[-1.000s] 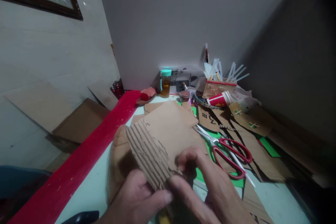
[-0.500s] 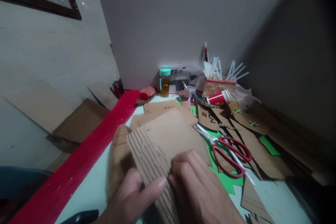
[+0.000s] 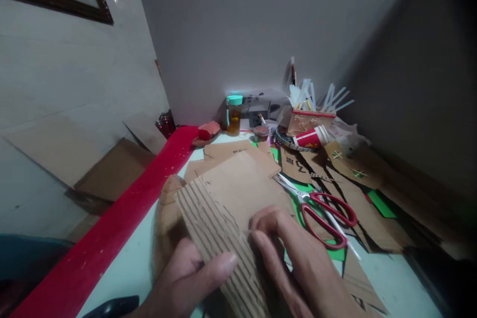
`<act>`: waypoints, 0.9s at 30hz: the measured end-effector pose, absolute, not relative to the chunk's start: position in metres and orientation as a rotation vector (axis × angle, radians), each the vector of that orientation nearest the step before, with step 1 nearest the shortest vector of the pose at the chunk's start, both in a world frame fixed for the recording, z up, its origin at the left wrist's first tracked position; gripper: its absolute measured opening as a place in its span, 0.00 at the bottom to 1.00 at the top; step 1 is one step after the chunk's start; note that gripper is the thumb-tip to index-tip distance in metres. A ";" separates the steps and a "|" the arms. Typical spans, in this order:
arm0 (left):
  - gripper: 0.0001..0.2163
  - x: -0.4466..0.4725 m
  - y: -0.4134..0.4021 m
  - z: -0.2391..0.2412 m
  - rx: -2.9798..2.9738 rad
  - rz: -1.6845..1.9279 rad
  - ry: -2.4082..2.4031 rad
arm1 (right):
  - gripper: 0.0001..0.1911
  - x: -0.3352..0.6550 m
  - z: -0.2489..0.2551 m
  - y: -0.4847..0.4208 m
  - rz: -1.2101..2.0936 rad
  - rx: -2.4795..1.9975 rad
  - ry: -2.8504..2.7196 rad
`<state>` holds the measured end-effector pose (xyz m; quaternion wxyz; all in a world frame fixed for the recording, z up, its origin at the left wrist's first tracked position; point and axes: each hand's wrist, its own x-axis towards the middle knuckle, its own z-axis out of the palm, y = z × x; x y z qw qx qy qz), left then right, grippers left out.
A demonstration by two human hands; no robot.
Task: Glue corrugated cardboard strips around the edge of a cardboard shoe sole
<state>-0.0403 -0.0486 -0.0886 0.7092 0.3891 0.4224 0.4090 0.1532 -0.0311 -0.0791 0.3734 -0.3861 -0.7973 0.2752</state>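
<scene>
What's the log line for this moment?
left hand: holds cardboard | right hand: fingers on cardboard | scissors: beside right hand, untouched

The cardboard [image 3: 238, 189] is plain brown, and one side of it shows a band of ribbed stripes. The scissors [image 3: 306, 198] have red handles. The paper [image 3: 380, 204] is bright green. The counter [image 3: 122, 278] is pale mint, with a red strip [image 3: 122, 223] along its edge. The bottle [image 3: 234, 117] has a teal cap and amber contents. The cup [image 3: 311, 138] is red and white.
</scene>
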 end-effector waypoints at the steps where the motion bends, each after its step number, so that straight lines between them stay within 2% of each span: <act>1: 0.16 -0.040 -0.048 -0.088 0.863 0.908 0.917 | 0.07 0.153 -0.078 -0.031 0.730 -1.000 -2.029; 12: 0.13 -0.040 -0.049 -0.090 0.828 0.969 0.893 | 0.08 0.158 -0.072 -0.028 0.754 -1.083 -1.929; 21: 0.16 -0.039 -0.051 -0.091 0.752 0.966 0.952 | 0.07 0.158 -0.071 -0.029 0.828 -1.127 -1.890; 27: 0.15 -0.041 -0.052 -0.099 0.675 1.028 1.026 | 0.15 0.163 -0.079 -0.019 1.089 -0.999 -1.429</act>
